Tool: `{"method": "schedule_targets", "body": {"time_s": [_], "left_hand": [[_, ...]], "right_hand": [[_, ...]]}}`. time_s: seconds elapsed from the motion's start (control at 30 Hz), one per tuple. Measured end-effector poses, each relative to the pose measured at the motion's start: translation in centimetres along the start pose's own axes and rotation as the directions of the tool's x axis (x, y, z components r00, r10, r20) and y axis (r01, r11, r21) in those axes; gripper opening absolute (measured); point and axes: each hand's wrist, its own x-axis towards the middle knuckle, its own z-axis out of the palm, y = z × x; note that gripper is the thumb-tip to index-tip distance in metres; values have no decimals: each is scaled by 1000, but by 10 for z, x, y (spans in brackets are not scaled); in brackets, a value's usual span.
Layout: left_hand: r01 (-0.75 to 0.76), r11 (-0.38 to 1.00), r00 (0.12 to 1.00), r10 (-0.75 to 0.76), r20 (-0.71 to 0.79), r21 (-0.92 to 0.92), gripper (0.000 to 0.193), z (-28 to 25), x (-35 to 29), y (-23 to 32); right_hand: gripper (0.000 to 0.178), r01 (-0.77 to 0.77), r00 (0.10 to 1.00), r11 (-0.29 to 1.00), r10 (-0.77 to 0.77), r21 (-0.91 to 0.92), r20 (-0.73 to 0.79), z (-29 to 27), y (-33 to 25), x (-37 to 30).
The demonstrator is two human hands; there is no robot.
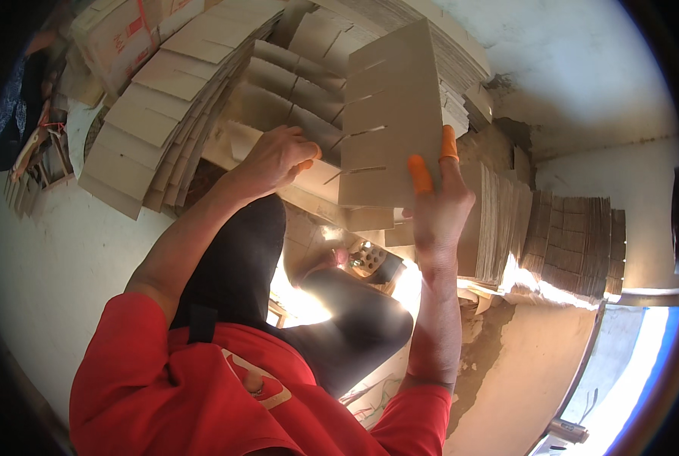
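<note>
My right hand (440, 209), with orange finger covers, grips a slotted cardboard sheet (400, 114) by its near right edge. The sheet is tilted up, and several slits run in from its left side. To the left of it, several cardboard strips (275, 80) stand in rows, crossed by other pieces. Over the near end of these strips is my left hand (275, 159), its fingers curled together and an orange cover on one of them. What those fingers pinch, if anything, is hidden.
Stacked slotted cardboard sheets (165, 99) fan out on the left. More cardboard bundles (575, 235) stand along the right wall. A printed carton (119, 42) sits at the far left. My dark-trousered legs (237, 258) are below the work, with bright sunlight between them.
</note>
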Motion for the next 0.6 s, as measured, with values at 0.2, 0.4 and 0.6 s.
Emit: {"method": "schedule_targets", "body": {"time_s": [0.2,0.4,0.6], "left_hand": [[-17,1000,995,16,-103,-15,12,3,3,0],[6,1000,999,-7,-31,-24,16,2,3,-2],[10,1000,1000,-11,-28,-19,13,3,5,-2]], "right_hand": [[52,52,998,996,-54,-77,-30,8,-3,-1],[38,-36,995,999,39,-26,90,17,-6,-5],[43,70,984,996,-76,48,160,45,16,-3]]}}
